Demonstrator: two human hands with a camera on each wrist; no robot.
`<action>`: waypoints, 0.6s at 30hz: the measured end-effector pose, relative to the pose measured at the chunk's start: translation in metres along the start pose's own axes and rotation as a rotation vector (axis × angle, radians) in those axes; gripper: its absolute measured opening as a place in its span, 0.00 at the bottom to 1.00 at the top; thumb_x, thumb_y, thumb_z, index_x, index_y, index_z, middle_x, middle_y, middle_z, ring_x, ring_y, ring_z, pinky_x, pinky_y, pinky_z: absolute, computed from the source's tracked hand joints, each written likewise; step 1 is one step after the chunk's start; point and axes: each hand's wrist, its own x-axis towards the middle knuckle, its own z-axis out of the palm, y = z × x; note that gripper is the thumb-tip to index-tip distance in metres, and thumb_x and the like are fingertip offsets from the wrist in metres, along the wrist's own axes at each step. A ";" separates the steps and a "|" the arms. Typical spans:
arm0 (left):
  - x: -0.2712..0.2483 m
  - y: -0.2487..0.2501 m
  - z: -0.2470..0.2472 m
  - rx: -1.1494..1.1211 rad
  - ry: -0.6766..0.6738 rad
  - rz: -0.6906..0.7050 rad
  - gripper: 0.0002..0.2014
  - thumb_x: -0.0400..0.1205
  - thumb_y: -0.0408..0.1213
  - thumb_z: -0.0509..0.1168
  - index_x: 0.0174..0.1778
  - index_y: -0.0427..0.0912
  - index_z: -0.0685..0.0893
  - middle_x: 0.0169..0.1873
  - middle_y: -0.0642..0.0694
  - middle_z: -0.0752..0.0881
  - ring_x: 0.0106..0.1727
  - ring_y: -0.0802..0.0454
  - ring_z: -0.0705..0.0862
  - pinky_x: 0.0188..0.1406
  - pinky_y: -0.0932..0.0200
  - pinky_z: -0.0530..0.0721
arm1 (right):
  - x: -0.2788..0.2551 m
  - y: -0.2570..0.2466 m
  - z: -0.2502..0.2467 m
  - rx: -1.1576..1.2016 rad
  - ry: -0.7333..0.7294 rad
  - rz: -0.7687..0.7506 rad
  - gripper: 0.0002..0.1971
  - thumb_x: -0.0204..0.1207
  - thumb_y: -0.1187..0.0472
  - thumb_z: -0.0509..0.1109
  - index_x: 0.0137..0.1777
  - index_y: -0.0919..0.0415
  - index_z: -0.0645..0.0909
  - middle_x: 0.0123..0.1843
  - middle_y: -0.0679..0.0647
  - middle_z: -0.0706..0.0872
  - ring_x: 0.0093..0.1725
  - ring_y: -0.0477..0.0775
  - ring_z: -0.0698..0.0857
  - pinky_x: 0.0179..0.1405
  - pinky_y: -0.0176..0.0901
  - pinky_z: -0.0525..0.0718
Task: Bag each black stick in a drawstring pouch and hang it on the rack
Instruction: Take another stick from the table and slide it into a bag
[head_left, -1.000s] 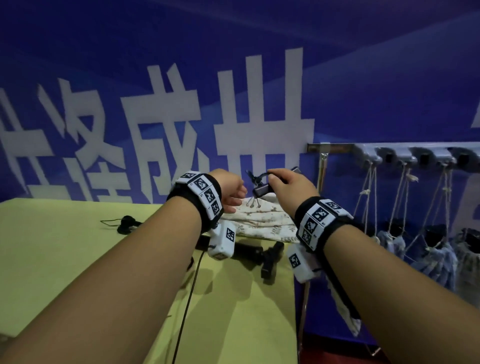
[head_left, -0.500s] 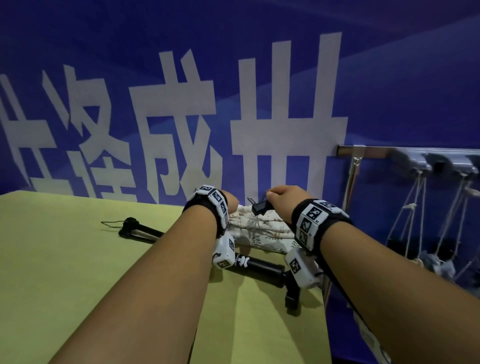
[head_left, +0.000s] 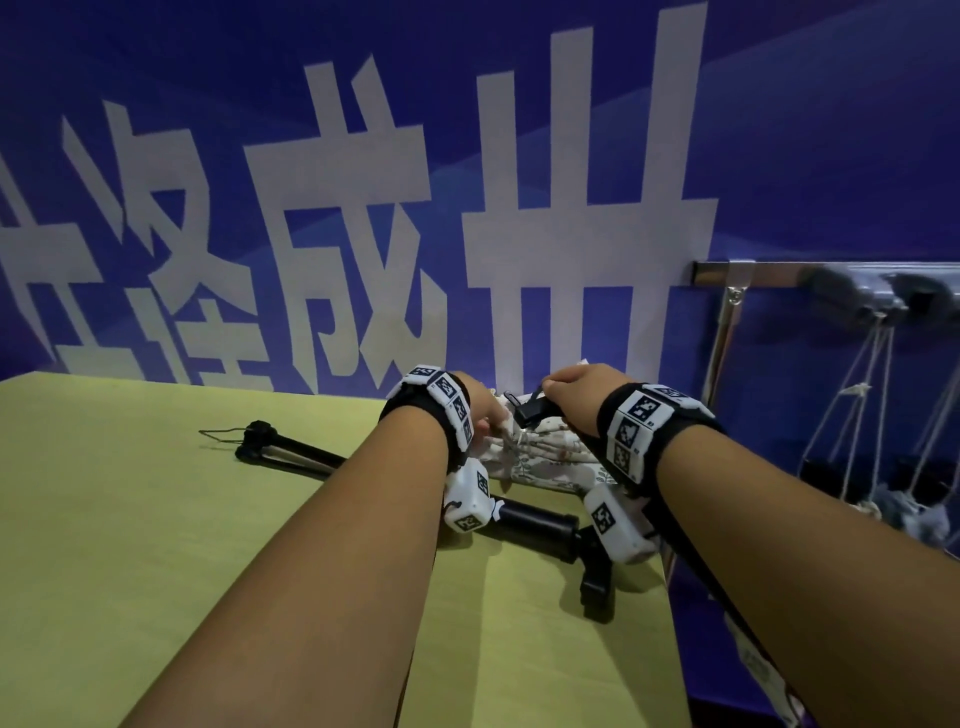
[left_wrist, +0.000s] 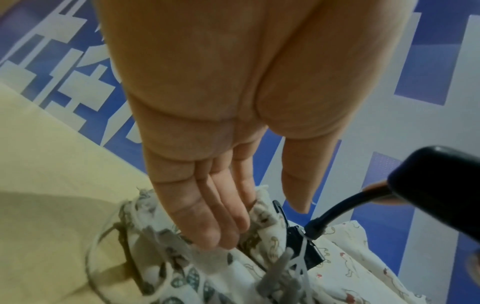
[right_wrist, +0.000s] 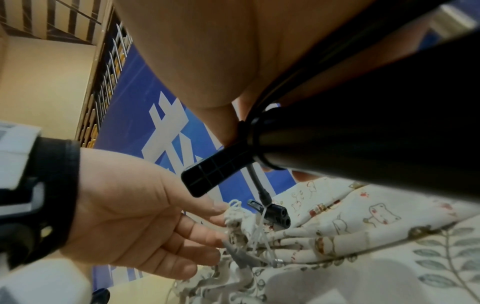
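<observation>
My right hand (head_left: 574, 395) grips a black stick (head_left: 531, 410) above a pile of printed drawstring pouches (head_left: 545, 460) at the table's far right edge. In the right wrist view the black stick (right_wrist: 363, 156) fills the frame, with a thin cord and a small black clip (right_wrist: 275, 214) dangling onto the pouches (right_wrist: 363, 224). My left hand (head_left: 491, 421) reaches the pile from the left. Its straight fingers (left_wrist: 221, 232) touch the gathered mouth of a pouch (left_wrist: 182, 273), with the thumb held apart from them.
Two more black sticks lie on the yellow-green table (head_left: 130, 545), one at the back (head_left: 291, 453) and one near my wrists (head_left: 540, 519). A metal rack (head_left: 769, 273) with hooks is at the right beyond the table, and bagged pouches (head_left: 909, 514) hang from it on strings.
Both hands have come down onto the pouch pile. My left hand went from curled to straight fingers on a pouch. The view has swung left, away from the rack.
</observation>
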 end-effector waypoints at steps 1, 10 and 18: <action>-0.003 -0.001 0.002 -0.040 -0.005 -0.001 0.10 0.81 0.33 0.75 0.53 0.31 0.88 0.50 0.37 0.93 0.57 0.38 0.92 0.65 0.39 0.89 | -0.002 0.000 0.000 -0.014 0.001 -0.009 0.16 0.92 0.52 0.61 0.66 0.51 0.90 0.55 0.57 0.91 0.43 0.52 0.84 0.39 0.42 0.81; 0.004 -0.001 0.010 -0.039 -0.047 -0.026 0.04 0.83 0.32 0.70 0.49 0.35 0.82 0.37 0.38 0.88 0.37 0.41 0.83 0.59 0.49 0.87 | -0.009 0.001 0.001 -0.019 0.008 -0.032 0.16 0.91 0.52 0.62 0.64 0.51 0.91 0.68 0.59 0.89 0.45 0.55 0.84 0.37 0.42 0.81; -0.001 0.011 0.012 -0.251 0.101 0.083 0.08 0.83 0.36 0.74 0.45 0.36 0.83 0.37 0.39 0.89 0.31 0.46 0.91 0.24 0.59 0.88 | -0.025 0.004 -0.008 0.062 0.044 -0.020 0.15 0.93 0.53 0.61 0.65 0.49 0.90 0.62 0.56 0.92 0.60 0.60 0.90 0.63 0.55 0.89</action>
